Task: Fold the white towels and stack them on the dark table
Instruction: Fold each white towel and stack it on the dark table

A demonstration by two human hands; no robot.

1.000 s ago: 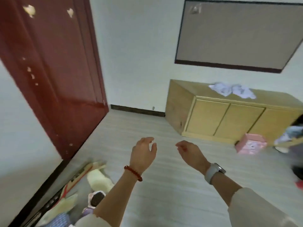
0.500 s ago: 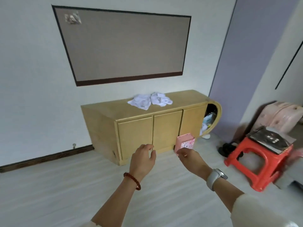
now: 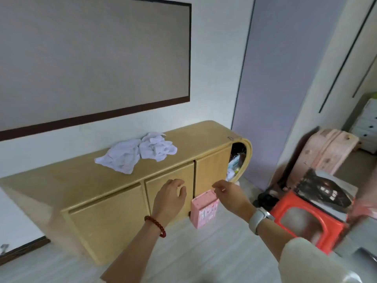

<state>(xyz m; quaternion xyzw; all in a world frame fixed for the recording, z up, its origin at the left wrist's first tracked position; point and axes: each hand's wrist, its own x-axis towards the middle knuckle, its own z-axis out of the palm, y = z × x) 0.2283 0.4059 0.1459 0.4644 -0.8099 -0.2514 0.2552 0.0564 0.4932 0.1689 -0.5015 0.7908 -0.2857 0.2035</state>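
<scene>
Pink box (image 3: 204, 209) beside red stool (image 3: 306, 219)

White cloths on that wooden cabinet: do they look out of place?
Yes. Two crumpled white towels lie unfolded on the light wooden cabinet, and its rounded right end stands open, stuffed with clutter.

The two crumpled towels (image 3: 136, 155) are white, lying on my pale yellow-wood cabinet (image 3: 67, 180). At lower centre of the frame stands a pink box (image 3: 204, 209) with a small printed pattern (too blurred to read). On my left wrist is a dark red bead bracelet (image 3: 156, 225), on my right a light grey watch (image 3: 258, 219). The stool (image 3: 302, 218) at lower right is bright orange-red.
</scene>
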